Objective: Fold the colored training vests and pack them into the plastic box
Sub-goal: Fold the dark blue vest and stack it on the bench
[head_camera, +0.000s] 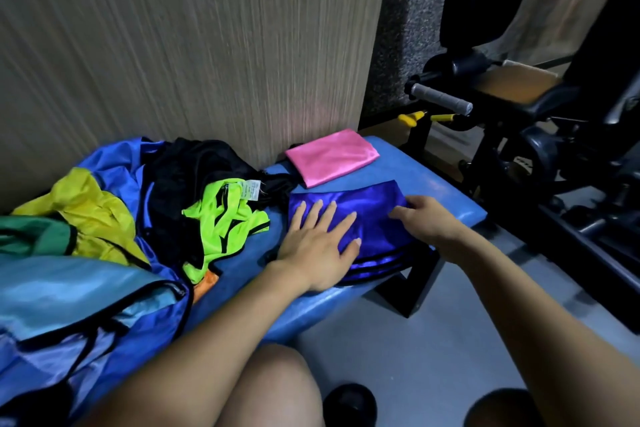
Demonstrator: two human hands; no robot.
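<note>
Purple satin vest (pixel 349 215) is lying lengthwise along the tabletop's (pixel 433 177) front edge — left hand (pixel 318 246) pressing flat, fingers spread; right hand (pixel 424 218) gripping its right end.

A blue bench (pixel 408 170) stands against a wood-grain wall (pixel 180 45), gym machine (pixel 540 121) beside it.

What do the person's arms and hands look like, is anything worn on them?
Both arms are bare all the way into view: no sleeves show. The left hand and right hand wear no gloves, and no rings, watch or bracelet can be seen on the fingers or wrists. The nails look short and unpainted, though the picture is slightly blurred.
</note>
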